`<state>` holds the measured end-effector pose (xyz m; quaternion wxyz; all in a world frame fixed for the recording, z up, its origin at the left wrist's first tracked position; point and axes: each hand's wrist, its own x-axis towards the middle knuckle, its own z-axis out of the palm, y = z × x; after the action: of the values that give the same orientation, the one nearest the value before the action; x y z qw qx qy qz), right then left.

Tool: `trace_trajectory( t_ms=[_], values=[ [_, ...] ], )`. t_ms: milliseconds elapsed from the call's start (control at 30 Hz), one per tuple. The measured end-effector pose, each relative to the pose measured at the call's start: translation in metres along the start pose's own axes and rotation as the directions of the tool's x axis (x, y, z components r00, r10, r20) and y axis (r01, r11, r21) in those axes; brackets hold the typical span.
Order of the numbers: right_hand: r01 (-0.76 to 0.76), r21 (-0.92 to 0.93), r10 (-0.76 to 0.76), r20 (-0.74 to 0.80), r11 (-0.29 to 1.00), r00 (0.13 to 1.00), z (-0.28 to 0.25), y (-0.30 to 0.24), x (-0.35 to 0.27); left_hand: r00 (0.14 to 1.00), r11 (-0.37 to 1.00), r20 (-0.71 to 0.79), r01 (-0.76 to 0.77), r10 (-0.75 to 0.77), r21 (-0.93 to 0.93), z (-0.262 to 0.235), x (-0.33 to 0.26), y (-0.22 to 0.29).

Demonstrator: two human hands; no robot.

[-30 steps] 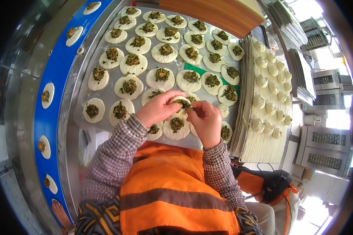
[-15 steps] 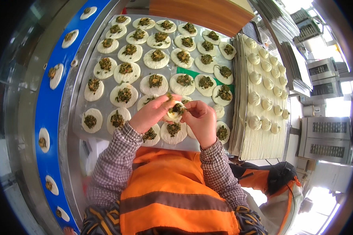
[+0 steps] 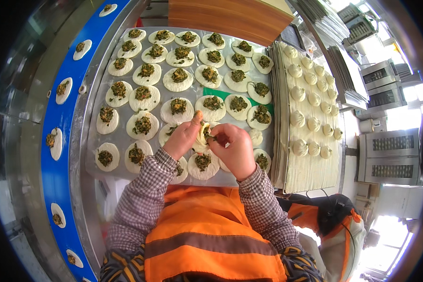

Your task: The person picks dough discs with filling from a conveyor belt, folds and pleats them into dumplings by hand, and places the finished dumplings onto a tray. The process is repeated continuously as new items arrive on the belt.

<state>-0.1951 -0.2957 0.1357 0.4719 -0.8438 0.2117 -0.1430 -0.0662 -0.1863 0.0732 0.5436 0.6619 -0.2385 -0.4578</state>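
Note:
Above the near middle of the metal worktable, both my hands meet at one partly gathered filled bun. My left hand cups its left side, with the thumb pointing up. From the right, my right hand pinches the dough edge with closed fingers. Green filling shows at the bun's opening, and a bit clings to the left thumb. Flat rounds of dough, each with a heap of chopped green filling, lie around and beneath my hands. Close to the right hand sits a small plain dough piece.
On the right, a cloth-lined tray carries rows of pleated buns. A blue conveyor belt with more filled rounds runs along the left. A wooden box stands behind the table, and stacked trays are at the far right.
The bun has tilted, so less filling shows at its opening. My right hand has turned with its knuckles up, and my left thumb has risen. The view has shifted slightly.

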Motion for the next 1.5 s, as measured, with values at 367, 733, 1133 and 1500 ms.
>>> trace_trajectory(
  t_ms=[367, 733, 1133, 1500],
  values=[
    [0.149, -0.120, -0.160, -0.094, 0.982, 0.983, -0.003, -0.001, -0.001, 0.992, 0.925, 0.023, -0.108, 0.125, -0.364, 0.013, -0.014, 0.016],
    [0.298, -0.342, -0.313, 0.012, 0.891, 0.950, -0.011, 0.004, 0.000, 0.984, 0.980, 0.044, -0.166, 0.172, -0.111, 0.009, -0.015, 0.020],
    [0.231, -0.175, -0.240, -0.033, 0.957, 0.970, -0.012, 0.001, 0.002, 0.918, 0.920, -0.066, -0.392, 0.391, -0.009, 0.017, -0.010, 0.029],
    [0.121, -0.089, -0.120, 0.017, 0.989, 0.993, -0.019, -0.007, 0.002, 0.910, 0.914, -0.114, -0.405, 0.399, -0.032, 0.022, -0.003, 0.022]
  ],
)
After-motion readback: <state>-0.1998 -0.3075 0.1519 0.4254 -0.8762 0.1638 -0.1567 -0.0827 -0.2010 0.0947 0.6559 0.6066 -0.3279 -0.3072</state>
